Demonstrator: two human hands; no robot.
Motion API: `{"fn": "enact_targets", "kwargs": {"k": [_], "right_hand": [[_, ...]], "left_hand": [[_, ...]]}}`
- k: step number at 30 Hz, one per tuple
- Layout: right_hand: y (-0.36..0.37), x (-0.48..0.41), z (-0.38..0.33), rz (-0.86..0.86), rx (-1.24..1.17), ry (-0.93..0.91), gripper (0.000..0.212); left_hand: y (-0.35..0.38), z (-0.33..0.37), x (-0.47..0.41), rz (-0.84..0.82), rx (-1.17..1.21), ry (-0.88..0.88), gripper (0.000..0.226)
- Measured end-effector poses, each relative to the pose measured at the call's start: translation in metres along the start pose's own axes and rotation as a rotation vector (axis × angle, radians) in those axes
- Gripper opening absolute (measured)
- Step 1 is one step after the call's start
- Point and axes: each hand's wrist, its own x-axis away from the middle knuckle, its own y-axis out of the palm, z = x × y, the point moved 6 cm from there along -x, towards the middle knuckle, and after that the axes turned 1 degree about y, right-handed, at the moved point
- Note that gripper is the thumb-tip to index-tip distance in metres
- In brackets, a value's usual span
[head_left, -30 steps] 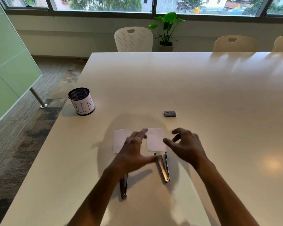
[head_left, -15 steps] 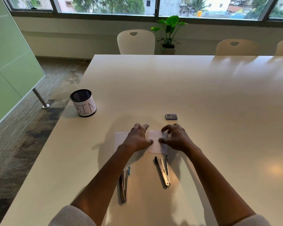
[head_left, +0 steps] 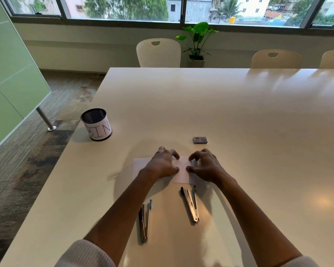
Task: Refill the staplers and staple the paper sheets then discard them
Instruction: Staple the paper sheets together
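1 cup lettered "BIN" by the table left edge; my left hand and right hand pinch 1 paper sheet.

Two hands, two staplers, two paper sheets, one bin and one staple box are counted on one table; three chairs and one potted plant are seen beyond.

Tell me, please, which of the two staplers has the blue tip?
The left stapler; its far tip is blue, whereas the right stapler has black tips.
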Motion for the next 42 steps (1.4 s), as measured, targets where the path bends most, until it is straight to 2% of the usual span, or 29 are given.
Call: {"fn": "enact_targets", "kwargs": {"k": [3, 5, 11, 17, 22, 25, 28, 30, 34, 37, 40, 42], "right_hand": [[-0.001, 0.001, 0.000, -0.007, -0.001, 0.014, 0.059], [-0.001, 0.000, 0.000, -0.015, 0.007, 0.019, 0.059], [0.002, 0.000, 0.002, -0.018, 0.003, 0.020, 0.035], [0.002, 0.007, 0.010, 0.055, -0.271, -0.016, 0.032], [-0.009, 0.016, 0.011, 0.083, -0.666, -0.006, 0.044], [-0.020, 0.026, 0.008, 0.096, -0.886, -0.048, 0.045], [-0.029, 0.038, 0.002, 0.076, -1.073, -0.159, 0.032], [-0.031, 0.045, -0.001, 0.066, -1.079, -0.244, 0.030], [-0.032, 0.057, -0.007, 0.037, -0.987, -0.315, 0.043], [-0.034, 0.062, -0.014, 0.036, -0.979, -0.311, 0.031], [-0.036, 0.065, -0.019, 0.045, -1.077, -0.306, 0.023], [-0.036, 0.066, -0.021, 0.046, -1.097, -0.301, 0.022]], "left_hand": [[-0.001, 0.000, 0.000, 0.005, -0.003, -0.009, 0.062], [-0.002, -0.001, 0.000, 0.001, -0.010, -0.016, 0.071], [-0.004, 0.000, 0.002, 0.024, -0.010, 0.011, 0.072], [-0.004, 0.001, 0.005, 0.025, 0.043, 0.041, 0.059], [-0.010, 0.003, 0.013, 0.124, 0.333, 0.111, 0.026], [-0.020, 0.003, 0.019, 0.196, 0.549, 0.094, 0.027], [-0.030, 0.003, 0.025, 0.195, 0.816, 0.072, 0.032], [-0.039, 0.004, 0.030, 0.215, 0.908, 0.082, 0.037], [-0.049, 0.004, 0.039, 0.201, 1.019, 0.098, 0.043], [-0.049, 0.007, 0.046, 0.182, 1.069, 0.106, 0.043], [-0.046, 0.008, 0.051, 0.173, 1.070, 0.129, 0.047], [-0.044, 0.008, 0.054, 0.168, 1.047, 0.144, 0.051]]}}
